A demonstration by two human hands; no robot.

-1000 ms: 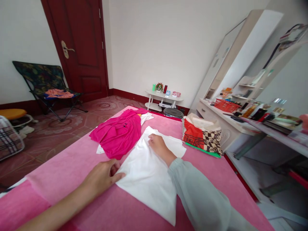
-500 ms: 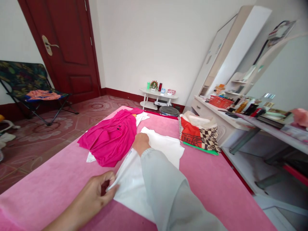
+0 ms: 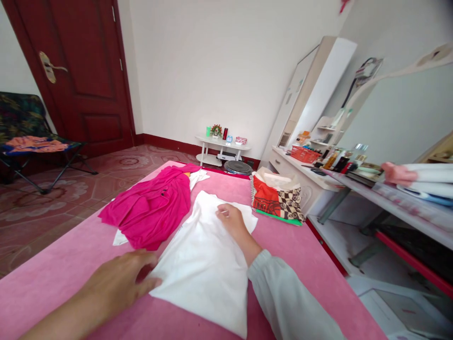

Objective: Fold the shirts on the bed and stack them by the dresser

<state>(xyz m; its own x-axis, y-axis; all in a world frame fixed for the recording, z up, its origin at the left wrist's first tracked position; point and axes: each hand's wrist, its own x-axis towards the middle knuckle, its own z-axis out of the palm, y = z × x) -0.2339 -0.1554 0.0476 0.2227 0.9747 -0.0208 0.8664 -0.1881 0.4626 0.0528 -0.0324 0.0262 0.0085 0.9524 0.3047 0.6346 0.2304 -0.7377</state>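
Observation:
A white garment [image 3: 208, 255], probably a shirt, lies flat in a folded shape on the pink bed cover [image 3: 283, 264]. At its near left edge is my left hand [image 3: 130, 274], thumb and fingers apart and touching the cloth. My right hand [image 3: 233, 222] rests over the upper part of the garment, fingers loosely bent with a gap at the tips and no cloth pinched. Left of the garment lies a crumpled magenta garment [image 3: 152, 208], with white cloth showing under it.
Folded clothes [image 3: 278, 198] in red, checks and green are stacked at the right far edge of the bed. A dressing table [image 3: 304, 172] with bottles and a red basket [image 3: 304, 154] stands right. A folding chair [image 3: 38, 141] holds orange cloth. Beyond is a small white table [image 3: 222, 141].
My right hand has let go of the garment's left edge and moved right across it. My left hand's pinch has loosened. The white cloth now lies folded over, and the view has turned right.

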